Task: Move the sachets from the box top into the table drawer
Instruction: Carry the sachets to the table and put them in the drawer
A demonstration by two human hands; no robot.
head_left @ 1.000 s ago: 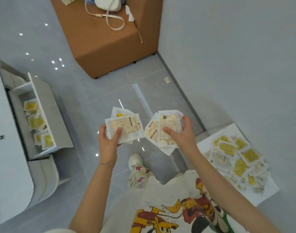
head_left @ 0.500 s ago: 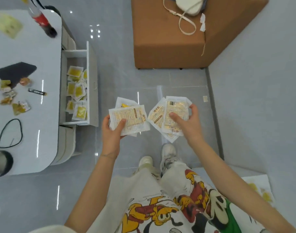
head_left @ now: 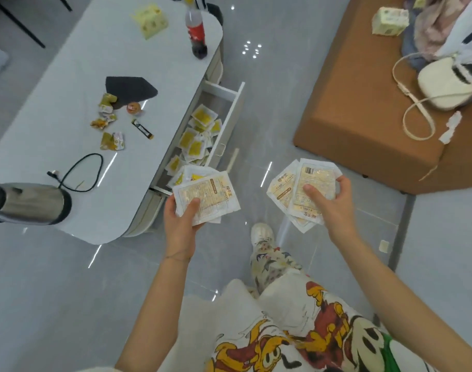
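Grey floor below; the drawer (head_left: 229, 122) stands open at the bench (head_left: 68, 84) edge (part-filled). Your left hand (head_left: 179, 224) and right hand (head_left: 331, 208) each grip fanned sachets (head_left: 210, 196); loose ones may slide out short.

A home living room: a white coffee table (head_left: 55, 84) carrying a cola bottle (head_left: 196, 33), snack wrappers (head_left: 111, 140) and a kettle (head_left: 28, 202), a brown ottoman (head_left: 358, 111) with a handbag (head_left: 444, 87), glossy grey floor tiles (head_left: 55, 304).

Left edge cuts off brushed-steel kettle (head_left: 28, 202). Held white printed sachets (head_left: 206, 197) hide near end of white table drawer (head_left: 230, 114).
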